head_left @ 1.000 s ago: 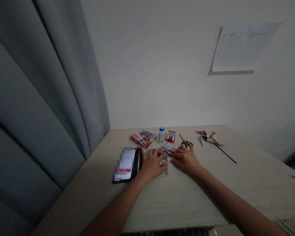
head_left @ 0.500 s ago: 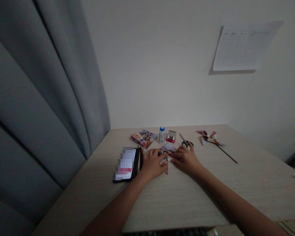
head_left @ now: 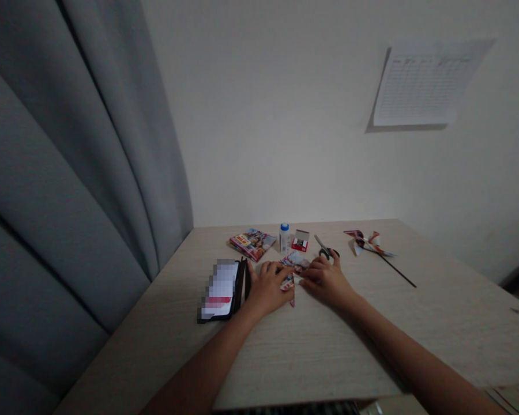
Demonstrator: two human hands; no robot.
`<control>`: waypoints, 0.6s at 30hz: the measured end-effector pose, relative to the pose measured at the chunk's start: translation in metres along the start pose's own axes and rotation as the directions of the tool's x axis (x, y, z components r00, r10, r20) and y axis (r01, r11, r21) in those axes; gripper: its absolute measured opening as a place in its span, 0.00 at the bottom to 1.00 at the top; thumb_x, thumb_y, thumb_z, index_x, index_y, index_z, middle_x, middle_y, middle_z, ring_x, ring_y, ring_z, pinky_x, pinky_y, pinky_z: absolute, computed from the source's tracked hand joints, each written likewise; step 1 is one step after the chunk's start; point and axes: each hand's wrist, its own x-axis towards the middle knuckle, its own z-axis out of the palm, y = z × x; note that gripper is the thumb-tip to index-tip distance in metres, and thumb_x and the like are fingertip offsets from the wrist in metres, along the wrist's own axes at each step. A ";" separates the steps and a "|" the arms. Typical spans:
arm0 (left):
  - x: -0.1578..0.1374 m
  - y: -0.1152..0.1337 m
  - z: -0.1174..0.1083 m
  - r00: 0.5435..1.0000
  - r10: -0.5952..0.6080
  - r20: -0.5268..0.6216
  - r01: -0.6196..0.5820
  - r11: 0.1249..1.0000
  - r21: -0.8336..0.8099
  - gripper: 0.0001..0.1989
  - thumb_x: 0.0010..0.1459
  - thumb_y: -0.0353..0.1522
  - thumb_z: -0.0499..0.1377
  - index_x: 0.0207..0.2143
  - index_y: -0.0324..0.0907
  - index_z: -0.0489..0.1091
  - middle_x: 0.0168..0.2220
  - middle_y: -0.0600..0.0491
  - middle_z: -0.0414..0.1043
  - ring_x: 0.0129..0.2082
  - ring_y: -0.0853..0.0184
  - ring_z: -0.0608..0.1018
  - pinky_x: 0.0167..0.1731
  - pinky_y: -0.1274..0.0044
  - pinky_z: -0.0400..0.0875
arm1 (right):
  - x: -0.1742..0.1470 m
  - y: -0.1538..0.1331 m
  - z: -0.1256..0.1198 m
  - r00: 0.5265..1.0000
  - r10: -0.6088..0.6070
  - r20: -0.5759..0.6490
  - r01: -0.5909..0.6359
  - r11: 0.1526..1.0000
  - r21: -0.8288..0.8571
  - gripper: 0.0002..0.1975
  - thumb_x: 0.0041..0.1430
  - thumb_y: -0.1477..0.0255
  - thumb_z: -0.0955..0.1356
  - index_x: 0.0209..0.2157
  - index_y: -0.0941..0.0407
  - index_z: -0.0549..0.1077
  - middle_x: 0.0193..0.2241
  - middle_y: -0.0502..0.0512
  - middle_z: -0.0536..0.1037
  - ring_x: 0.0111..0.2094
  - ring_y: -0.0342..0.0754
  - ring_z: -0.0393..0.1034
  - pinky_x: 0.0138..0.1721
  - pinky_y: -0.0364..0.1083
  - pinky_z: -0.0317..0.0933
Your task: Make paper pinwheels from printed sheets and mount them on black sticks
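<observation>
My left hand [head_left: 267, 289] rests palm down on a piece of colourful printed paper [head_left: 288, 282], folded or cut, its fingers and thumb closed about it and the outer finger stuck out. From the right, my right hand [head_left: 326, 280] meets the same paper, fingertips and thumb pinched at its edge. Much of the paper is hidden under the hands. Just beyond my right hand lie scissors [head_left: 324, 248] with black handles. A paper pinwheel [head_left: 365, 241] on a dark stick lies farther right.
A phone [head_left: 219, 291] with a blurred screen leans left of my left hand. Behind stand a stack of printed booklets [head_left: 252, 244], a small blue-capped bottle [head_left: 284, 238] and an open red box [head_left: 300, 241]. A grey curtain [head_left: 86, 173] hangs left of the table [head_left: 311, 357].
The view has shifted very slightly. Both hands stay at the paper in nearly the same pose.
</observation>
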 end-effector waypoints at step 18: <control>-0.001 -0.003 0.001 0.999 0.037 -0.008 -0.037 0.999 0.020 0.20 0.57 0.44 0.62 0.53 0.65 0.71 0.54 0.52 0.66 0.57 0.51 0.63 0.56 0.37 0.24 | 0.000 0.000 -0.001 1.000 0.004 0.002 -0.004 1.000 0.016 0.08 0.63 0.60 0.69 0.38 0.46 0.80 0.35 0.50 0.81 0.46 0.52 0.69 0.63 0.65 0.28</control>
